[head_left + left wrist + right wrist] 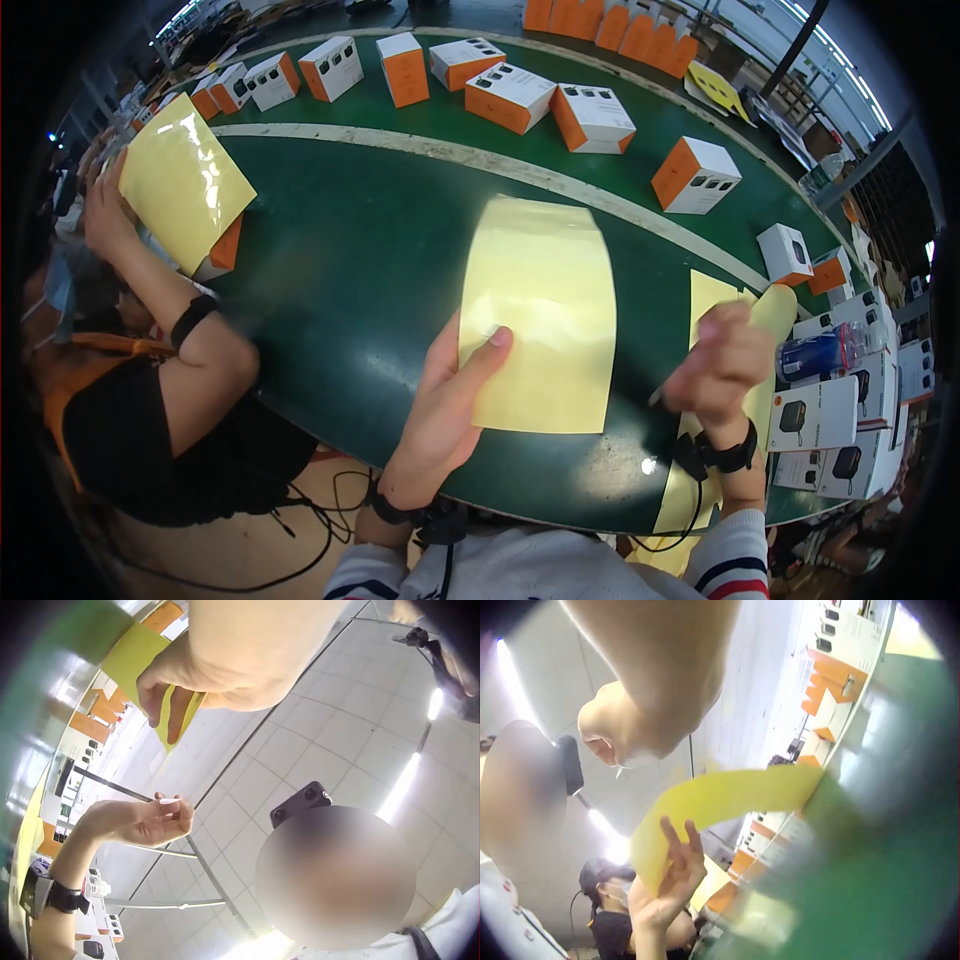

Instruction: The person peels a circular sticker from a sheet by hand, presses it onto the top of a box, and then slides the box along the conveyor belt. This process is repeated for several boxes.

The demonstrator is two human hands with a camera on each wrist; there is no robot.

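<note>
My left hand [478, 352] holds a pale yellow sheet [545, 310] by its lower left corner above the green table [350, 250], thumb on top and fingers behind it. The wrist views show the same sheet [142, 652] [727, 796] bending in that grip. My right hand [715, 350] is curled to the right of the sheet and apart from it. Its thumb and forefinger pinch a small white sliver [169, 801]. More yellow sheets [712, 298] lie under the right hand at the table's edge.
Another person at the left holds a glossy yellow sheet [185, 180] over an orange-and-white box [225, 250]. Several such boxes [510, 95] stand along the far side. A blue bottle [820, 355] and stacked white boxes [815, 415] are at my right.
</note>
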